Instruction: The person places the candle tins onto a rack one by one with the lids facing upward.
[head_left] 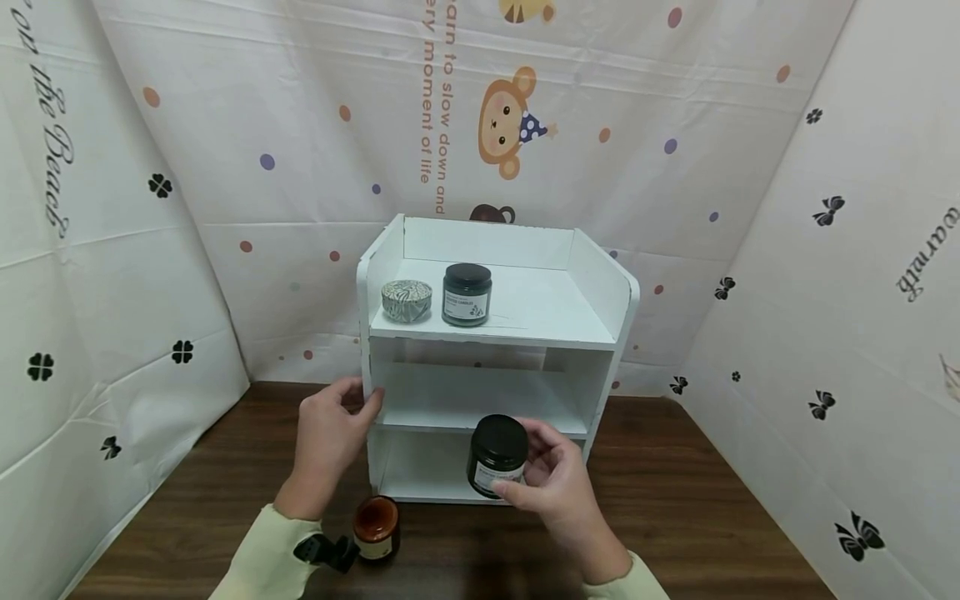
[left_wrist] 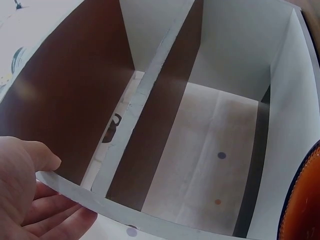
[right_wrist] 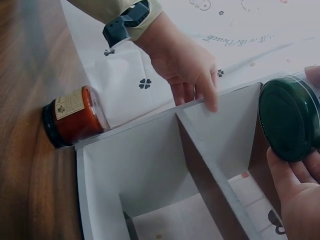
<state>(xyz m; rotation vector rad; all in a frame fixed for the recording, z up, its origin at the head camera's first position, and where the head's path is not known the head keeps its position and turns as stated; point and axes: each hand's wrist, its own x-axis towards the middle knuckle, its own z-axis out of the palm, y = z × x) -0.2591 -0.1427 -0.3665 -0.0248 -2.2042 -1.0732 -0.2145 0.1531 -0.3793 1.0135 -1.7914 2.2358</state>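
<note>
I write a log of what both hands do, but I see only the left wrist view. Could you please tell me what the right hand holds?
Observer: The right hand holds a black-lidded jar.
Operator: Thank you. Does something stand on the top shelf? My view does not show me this.
Observer: Yes, a labelled dark jar stands there.
Operator: And the amber jar at my right edge, on what does it stand?
Observer: It stands on the brown table, in front of the left end of the white shelf unit.
</note>
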